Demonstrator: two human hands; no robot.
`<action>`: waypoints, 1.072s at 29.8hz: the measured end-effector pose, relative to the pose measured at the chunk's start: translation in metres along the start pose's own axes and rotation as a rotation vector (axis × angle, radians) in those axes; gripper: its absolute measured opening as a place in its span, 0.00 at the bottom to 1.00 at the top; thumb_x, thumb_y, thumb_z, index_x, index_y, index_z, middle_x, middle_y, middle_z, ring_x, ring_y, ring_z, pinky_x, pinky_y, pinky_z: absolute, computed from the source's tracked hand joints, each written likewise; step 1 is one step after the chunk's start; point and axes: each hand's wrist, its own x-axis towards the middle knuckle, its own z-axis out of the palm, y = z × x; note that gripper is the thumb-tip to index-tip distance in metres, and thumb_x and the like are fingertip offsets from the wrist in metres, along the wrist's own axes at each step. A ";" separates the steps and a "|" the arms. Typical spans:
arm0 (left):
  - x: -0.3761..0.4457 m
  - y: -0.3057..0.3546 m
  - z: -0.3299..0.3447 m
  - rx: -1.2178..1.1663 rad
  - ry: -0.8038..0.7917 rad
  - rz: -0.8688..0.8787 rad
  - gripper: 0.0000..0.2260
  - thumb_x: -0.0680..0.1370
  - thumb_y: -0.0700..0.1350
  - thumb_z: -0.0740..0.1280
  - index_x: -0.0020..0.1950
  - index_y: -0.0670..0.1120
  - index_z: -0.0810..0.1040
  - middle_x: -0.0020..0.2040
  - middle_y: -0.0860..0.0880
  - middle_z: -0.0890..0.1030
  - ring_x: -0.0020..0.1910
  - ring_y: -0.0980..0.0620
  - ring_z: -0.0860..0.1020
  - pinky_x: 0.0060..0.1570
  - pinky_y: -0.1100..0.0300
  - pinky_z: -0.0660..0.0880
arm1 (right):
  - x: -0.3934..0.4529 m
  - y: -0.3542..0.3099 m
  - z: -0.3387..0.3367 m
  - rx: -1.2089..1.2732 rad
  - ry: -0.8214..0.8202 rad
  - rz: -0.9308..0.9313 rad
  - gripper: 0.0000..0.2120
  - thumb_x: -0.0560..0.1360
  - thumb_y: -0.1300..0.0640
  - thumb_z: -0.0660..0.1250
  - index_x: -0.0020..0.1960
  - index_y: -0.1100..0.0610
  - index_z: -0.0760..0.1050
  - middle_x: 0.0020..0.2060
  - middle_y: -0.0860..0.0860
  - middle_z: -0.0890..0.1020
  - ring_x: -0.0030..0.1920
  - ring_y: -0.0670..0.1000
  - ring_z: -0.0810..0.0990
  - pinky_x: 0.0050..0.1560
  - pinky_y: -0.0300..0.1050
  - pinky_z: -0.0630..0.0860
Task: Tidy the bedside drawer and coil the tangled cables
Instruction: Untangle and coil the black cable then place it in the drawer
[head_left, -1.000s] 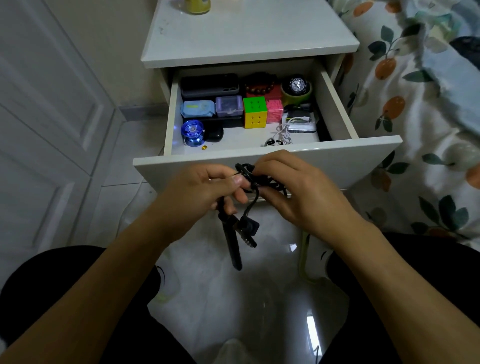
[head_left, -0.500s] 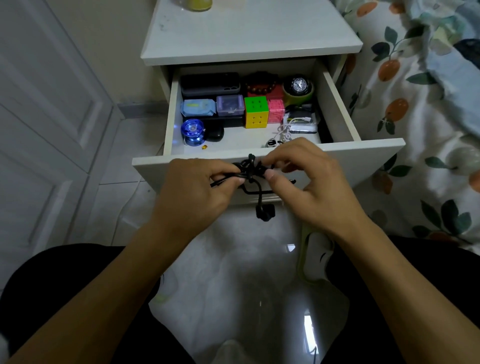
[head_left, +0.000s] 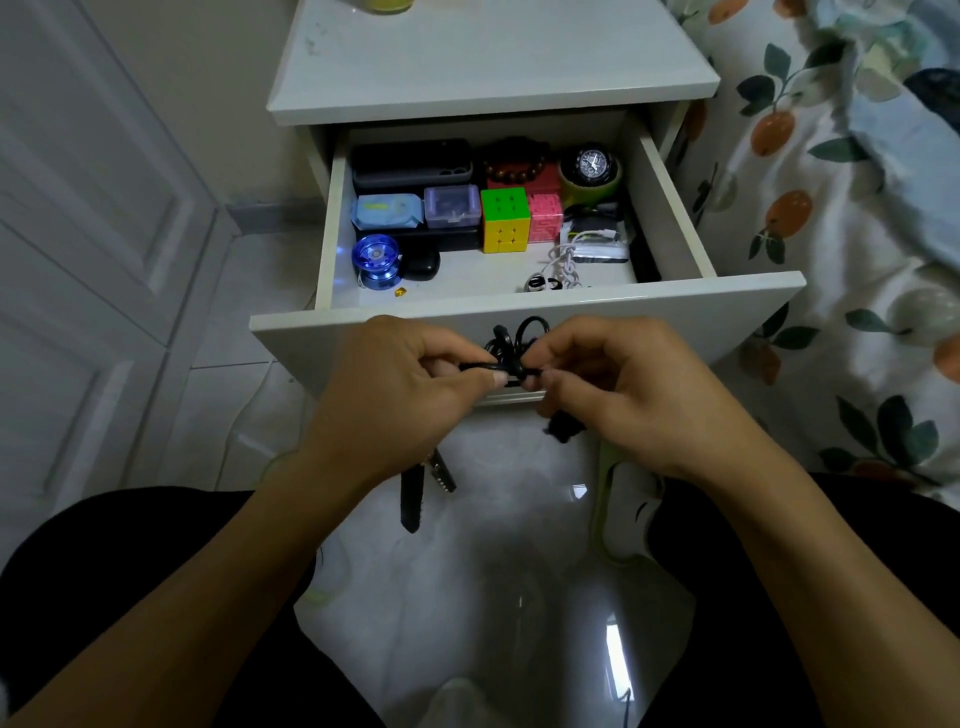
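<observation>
A white panelled door stands at the left, a pale glossy floor (head_left: 467, 597) runs below, and one white nightstand (head_left: 493, 57) sits against a bed cover printed with oranges and leaves (head_left: 852, 218) on the right. Its single drawer (head_left: 519, 312) is pulled open.

Inside the drawer, from the left wall: one blue yo-yo (head_left: 375, 260) near the front left corner, with one small black case (head_left: 422, 264) just beside it; one pale blue packet (head_left: 387, 210) and one clear purple box (head_left: 451, 205) behind them; one dark phone case (head_left: 413, 165) along the back edge. Toward the middle stands one puzzle cube (head_left: 504, 219) showing green on top and yellow in front, one pink cube (head_left: 545, 218) touching its right side, and one beaded bracelet (head_left: 515, 162) behind. At the back right corner one watch (head_left: 591, 165) rests on a green holder. One tangled white cable (head_left: 563, 262) lies near the front edge, right of centre.

In front of the drawer face, the left hand (head_left: 400, 395) pinches a black cable (head_left: 511, 353) between thumb and fingers, while the right hand (head_left: 623, 400) pinches the same knotted bundle from the other side. Two dark ends hang below the left hand; what they are is hard to make out. One more dark end dangles under the right hand.
</observation>
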 end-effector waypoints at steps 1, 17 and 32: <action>0.001 0.001 -0.001 -0.010 -0.036 -0.010 0.05 0.72 0.43 0.76 0.41 0.54 0.85 0.29 0.48 0.81 0.29 0.45 0.79 0.34 0.56 0.77 | 0.000 0.000 -0.001 -0.049 0.036 -0.029 0.07 0.77 0.64 0.68 0.50 0.53 0.80 0.39 0.46 0.83 0.35 0.43 0.83 0.36 0.37 0.80; 0.008 -0.005 0.001 -0.276 -0.086 -0.270 0.04 0.74 0.44 0.73 0.39 0.50 0.86 0.23 0.57 0.74 0.22 0.61 0.70 0.24 0.73 0.64 | 0.003 0.007 0.017 -0.272 0.450 -0.312 0.09 0.73 0.60 0.73 0.53 0.61 0.81 0.51 0.54 0.82 0.53 0.52 0.80 0.55 0.34 0.73; 0.010 0.001 0.001 -0.288 -0.103 -0.220 0.07 0.77 0.44 0.70 0.40 0.49 0.84 0.24 0.48 0.74 0.20 0.55 0.68 0.21 0.67 0.64 | 0.005 0.001 0.025 -0.157 0.450 -0.245 0.09 0.72 0.59 0.75 0.50 0.62 0.84 0.45 0.54 0.82 0.48 0.52 0.79 0.48 0.46 0.76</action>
